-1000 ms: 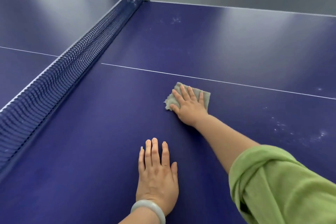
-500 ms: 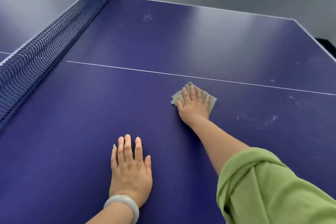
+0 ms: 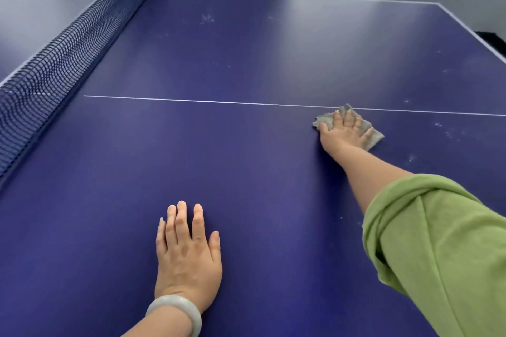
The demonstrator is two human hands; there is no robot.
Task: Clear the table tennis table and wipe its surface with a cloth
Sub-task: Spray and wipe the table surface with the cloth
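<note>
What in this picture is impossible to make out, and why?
All in the head view:
Most of the cloth: covered by the right hand pressing on it.
Pale specks on the table: too small to tell dust from scuffs.
Dark shape past the table's far right corner: cut off by the frame edge.
The table half beyond the net: cropped at the left edge.

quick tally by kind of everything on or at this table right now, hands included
hands: 2, left hand and right hand
cloth: 1
net: 1
bangle: 1
table: 1
total: 6
</note>
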